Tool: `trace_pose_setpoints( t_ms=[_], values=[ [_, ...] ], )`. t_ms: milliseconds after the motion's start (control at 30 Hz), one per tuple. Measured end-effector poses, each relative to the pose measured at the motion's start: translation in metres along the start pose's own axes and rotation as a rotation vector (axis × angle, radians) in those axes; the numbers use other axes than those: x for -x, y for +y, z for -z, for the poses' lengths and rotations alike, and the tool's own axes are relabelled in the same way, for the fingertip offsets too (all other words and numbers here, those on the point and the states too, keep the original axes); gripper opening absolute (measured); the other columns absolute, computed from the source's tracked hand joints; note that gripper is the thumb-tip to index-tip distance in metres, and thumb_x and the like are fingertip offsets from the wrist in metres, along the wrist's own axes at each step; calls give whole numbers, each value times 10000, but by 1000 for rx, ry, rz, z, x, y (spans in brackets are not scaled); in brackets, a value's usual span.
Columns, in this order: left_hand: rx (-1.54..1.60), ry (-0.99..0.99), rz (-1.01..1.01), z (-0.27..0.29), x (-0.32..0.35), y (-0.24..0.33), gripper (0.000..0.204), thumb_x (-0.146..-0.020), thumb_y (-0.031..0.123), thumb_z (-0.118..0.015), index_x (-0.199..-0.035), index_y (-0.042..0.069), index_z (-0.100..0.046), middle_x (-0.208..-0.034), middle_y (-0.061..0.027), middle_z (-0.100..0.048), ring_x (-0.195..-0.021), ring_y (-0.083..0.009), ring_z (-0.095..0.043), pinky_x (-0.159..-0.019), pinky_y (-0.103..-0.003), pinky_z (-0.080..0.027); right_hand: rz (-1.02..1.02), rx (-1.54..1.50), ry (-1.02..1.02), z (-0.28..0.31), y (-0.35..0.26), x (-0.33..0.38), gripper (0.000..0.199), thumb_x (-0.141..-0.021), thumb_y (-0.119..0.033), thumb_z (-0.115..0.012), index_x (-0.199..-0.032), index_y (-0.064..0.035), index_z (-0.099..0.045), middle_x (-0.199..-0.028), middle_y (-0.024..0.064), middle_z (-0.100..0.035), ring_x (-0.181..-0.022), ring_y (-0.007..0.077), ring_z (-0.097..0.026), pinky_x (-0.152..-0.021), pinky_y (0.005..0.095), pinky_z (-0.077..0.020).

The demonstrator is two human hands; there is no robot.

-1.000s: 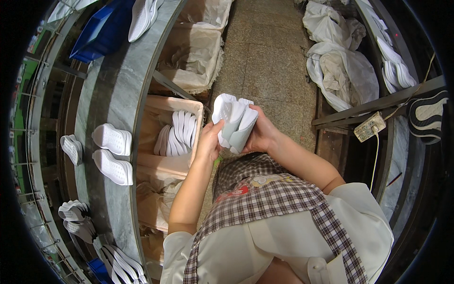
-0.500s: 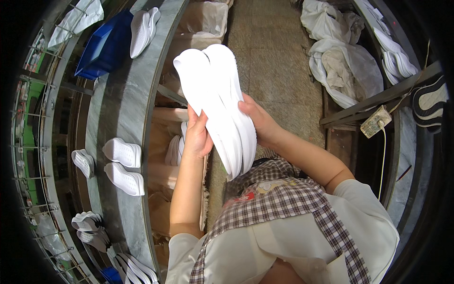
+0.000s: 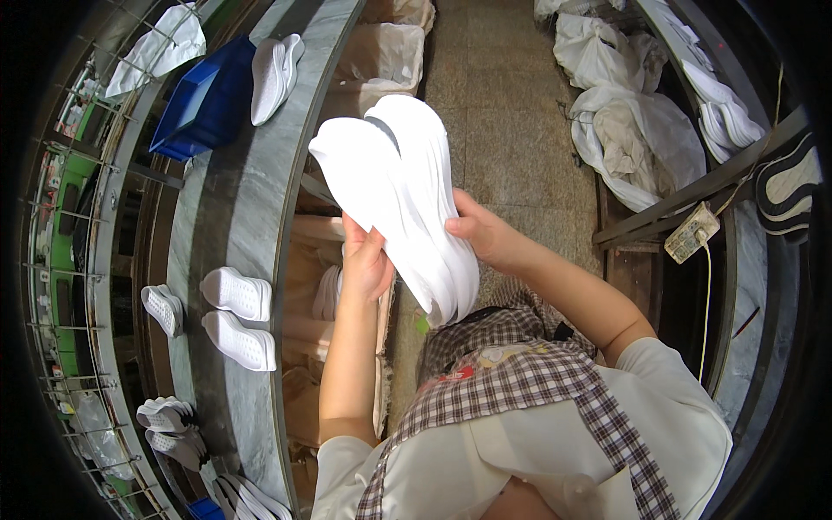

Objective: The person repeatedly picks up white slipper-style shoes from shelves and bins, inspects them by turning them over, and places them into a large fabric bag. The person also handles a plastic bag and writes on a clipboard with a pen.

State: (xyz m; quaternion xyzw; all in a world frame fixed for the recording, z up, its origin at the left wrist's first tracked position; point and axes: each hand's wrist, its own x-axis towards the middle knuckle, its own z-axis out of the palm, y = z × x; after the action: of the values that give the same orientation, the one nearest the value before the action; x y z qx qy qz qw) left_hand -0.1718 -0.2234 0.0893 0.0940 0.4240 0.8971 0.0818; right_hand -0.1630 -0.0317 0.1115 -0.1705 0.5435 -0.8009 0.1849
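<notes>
Over the past second the held soles (image 3: 407,208) have swung from an end-on bundle to their full length; since half a second ago, they have shifted only a little. That seems to matter for handling: their broad faces and layered edges now lie open to view.

The marble bench (image 3: 251,217) is the largest thing beside the person. The held soles, white and nested in two side-by-side stacks, are in the air to the right of the bench, apart from it. Their long axis slants, running from the far end on the bench side to the near end farther from the bench, by the checked apron (image 3: 485,381). The wide rounded ends point away from the body; the narrower ends point back toward it.

On the bench's far part sits a blue tray (image 3: 230,82), and at the bench's right edge lie two loose soles (image 3: 238,340).

The left hand (image 3: 368,264), nearer the bench, grips the left stack's edge, its thumb along the side. The right hand (image 3: 485,234) presses the right stack's edge. Both hands' remaining fingers go behind the soles, so their exact spread cannot be told.
</notes>
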Motion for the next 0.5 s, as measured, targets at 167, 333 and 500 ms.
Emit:
trace_pose_setpoints(
  t_ms=[167,333,500],
  values=[
    [-135,61,42,12,0,4,537,-855,33,-570,-1322,75,-309,-1301,-96,-429,-1172,-214,-459,-967,-373,-403,64,402,-45,19,3,1,749,-806,-431,-555,-1373,-25,-284,-1216,159,-360,-1198,276,-323,-1021,389,-271],
    [-267,180,31,9,5,4,485,-848,93,-599,-1282,17,-395,-1262,-111,-478,-1138,-247,-490,-937,-390,-435,157,512,-78,22,-10,1,634,-789,-232,-559,-1357,-65,-333,-1230,153,-363,-1209,275,-331,-1039,389,-251],
    [137,183,413,-3,9,9,422,-884,215,-555,-1223,-13,-452,-1144,-126,-562,-997,-187,-578,-824,-320,-510,316,624,-202,41,-17,-5,512,-728,-9,-477,-1234,-80,-460,-1376,143,-336,-1304,282,-287,-1088,399,-201]
  ],
)
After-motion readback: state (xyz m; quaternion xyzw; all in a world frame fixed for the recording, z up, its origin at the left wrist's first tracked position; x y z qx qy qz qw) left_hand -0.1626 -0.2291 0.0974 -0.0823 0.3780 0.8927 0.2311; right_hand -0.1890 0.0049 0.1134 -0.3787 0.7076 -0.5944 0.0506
